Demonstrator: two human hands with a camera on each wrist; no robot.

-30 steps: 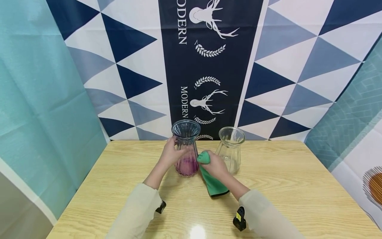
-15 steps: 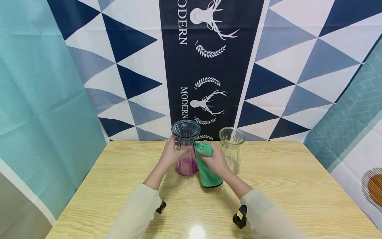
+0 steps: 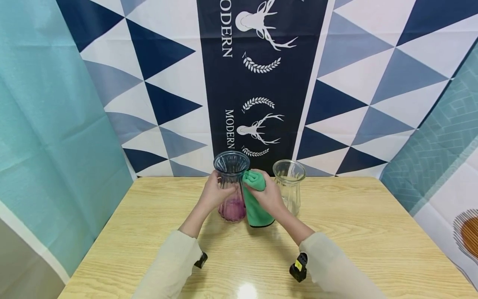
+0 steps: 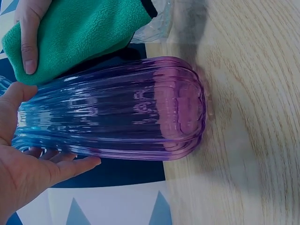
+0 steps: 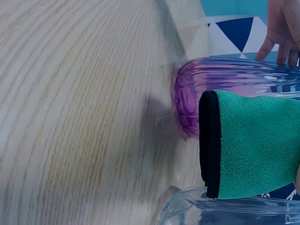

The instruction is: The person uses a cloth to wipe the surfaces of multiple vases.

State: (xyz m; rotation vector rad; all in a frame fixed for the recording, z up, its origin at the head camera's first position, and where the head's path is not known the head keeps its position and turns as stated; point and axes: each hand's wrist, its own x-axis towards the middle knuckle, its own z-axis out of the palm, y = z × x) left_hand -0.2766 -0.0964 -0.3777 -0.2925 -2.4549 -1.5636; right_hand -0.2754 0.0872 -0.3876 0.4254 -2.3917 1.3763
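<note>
A ribbed glass vase [image 3: 232, 209], blue at its flared rim and purple at the base, stands upright toward the back of the table. My left hand [image 3: 215, 192] grips its narrow upper part from the left, thumb in front. In the left wrist view the thumb and fingers wrap the bluish part of the vase [image 4: 117, 112]. My right hand [image 3: 269, 194] holds a folded green cloth [image 3: 257, 207] with dark edging against the vase's right side, just below the rim. The cloth [image 5: 258, 145] hangs down beside the vase in the right wrist view.
A clear glass vase [image 3: 292, 187] stands close to the right of my right hand, partly hidden by it. Beneath everything is a light wooden table [image 3: 336, 224], with a patterned curtain [image 3: 175, 95] rising right behind its back edge.
My right hand has moved up and a little left along the coloured vase, raising the green cloth toward the rim. My left hand keeps its grip, and both vases stay in place.
</note>
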